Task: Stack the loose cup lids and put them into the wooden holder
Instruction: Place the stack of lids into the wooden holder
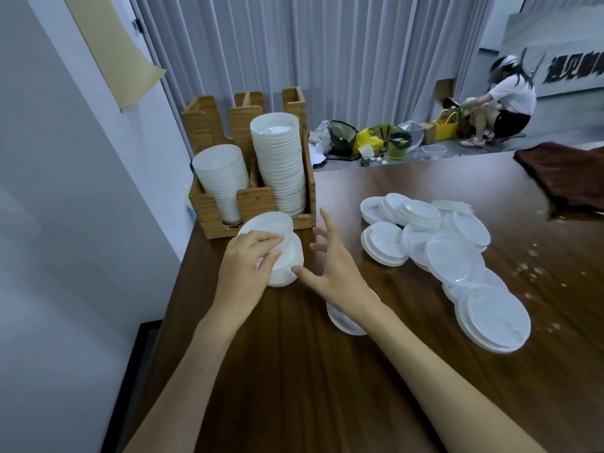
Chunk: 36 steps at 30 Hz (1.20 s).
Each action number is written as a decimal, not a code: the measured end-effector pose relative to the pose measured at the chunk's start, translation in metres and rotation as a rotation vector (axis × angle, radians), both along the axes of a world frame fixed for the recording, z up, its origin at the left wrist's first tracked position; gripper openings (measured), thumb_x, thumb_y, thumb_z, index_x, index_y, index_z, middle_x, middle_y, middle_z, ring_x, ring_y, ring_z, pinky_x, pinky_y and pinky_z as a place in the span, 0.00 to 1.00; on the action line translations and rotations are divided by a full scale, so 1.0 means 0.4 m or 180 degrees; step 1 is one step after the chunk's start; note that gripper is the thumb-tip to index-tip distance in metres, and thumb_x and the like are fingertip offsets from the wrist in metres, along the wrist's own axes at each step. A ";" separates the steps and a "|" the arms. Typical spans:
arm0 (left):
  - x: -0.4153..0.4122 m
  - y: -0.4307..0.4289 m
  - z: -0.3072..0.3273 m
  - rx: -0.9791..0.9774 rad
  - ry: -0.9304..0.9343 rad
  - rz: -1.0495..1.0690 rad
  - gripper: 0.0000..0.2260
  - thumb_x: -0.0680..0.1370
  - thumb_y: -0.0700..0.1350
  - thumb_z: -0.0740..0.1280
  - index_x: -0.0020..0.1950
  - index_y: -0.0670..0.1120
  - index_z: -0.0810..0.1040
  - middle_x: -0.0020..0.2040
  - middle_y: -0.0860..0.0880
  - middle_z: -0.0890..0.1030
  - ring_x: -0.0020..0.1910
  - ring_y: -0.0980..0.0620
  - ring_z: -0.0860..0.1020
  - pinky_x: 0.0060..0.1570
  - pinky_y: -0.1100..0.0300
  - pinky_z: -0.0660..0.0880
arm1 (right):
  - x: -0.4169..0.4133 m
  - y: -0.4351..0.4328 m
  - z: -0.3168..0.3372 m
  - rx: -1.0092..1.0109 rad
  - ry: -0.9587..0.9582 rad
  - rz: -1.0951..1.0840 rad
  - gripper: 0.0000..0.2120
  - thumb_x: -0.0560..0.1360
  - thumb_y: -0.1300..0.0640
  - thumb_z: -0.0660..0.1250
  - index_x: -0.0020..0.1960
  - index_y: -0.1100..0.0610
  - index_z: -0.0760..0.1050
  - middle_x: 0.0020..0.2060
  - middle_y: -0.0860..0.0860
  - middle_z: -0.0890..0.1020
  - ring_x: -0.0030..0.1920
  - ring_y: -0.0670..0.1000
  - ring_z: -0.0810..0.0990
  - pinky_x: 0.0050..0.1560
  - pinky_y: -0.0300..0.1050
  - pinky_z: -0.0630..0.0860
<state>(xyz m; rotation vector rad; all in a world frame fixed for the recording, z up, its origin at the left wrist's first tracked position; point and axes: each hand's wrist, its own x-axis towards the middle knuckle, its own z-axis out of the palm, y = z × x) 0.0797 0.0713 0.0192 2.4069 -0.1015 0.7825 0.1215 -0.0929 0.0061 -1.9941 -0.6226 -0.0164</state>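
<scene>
Before the wooden holder (253, 199), left grip (248, 261) clasps a short white lid stack (291, 256); right grip (333, 266) spread, empty.

White lids (454, 256), tan holder (209, 204), dark wood-grain table (294, 371)

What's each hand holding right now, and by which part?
The left hand grips the short stack of white plastic cup lids from above, fingers curled over its top edge. The right hand holds nothing, fingers spread beside the stack.
</scene>
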 end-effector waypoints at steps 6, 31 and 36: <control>-0.006 -0.013 -0.027 0.0012 0.0069 0.0088 0.10 0.75 0.37 0.68 0.56 0.42 0.82 0.53 0.46 0.81 0.55 0.51 0.76 0.57 0.56 0.70 | -0.020 0.069 0.000 -0.0216 -0.0367 -0.0094 0.55 0.66 0.46 0.76 0.78 0.50 0.41 0.73 0.52 0.63 0.68 0.53 0.70 0.63 0.53 0.73; -0.021 -0.029 -0.030 0.0374 0.0263 -0.0184 0.09 0.78 0.39 0.64 0.56 0.40 0.81 0.54 0.47 0.79 0.54 0.53 0.75 0.49 0.64 0.73 | 0.001 0.085 -0.027 -0.0081 -0.0152 0.0015 0.50 0.70 0.55 0.75 0.77 0.48 0.43 0.63 0.48 0.75 0.59 0.46 0.77 0.50 0.27 0.71; -0.021 -0.030 -0.030 0.0190 0.0326 -0.0234 0.10 0.79 0.40 0.63 0.58 0.40 0.80 0.54 0.49 0.78 0.55 0.54 0.75 0.51 0.64 0.73 | 0.004 0.101 -0.027 -0.0026 -0.0085 0.0068 0.49 0.70 0.56 0.74 0.77 0.47 0.43 0.63 0.50 0.75 0.56 0.47 0.79 0.54 0.32 0.74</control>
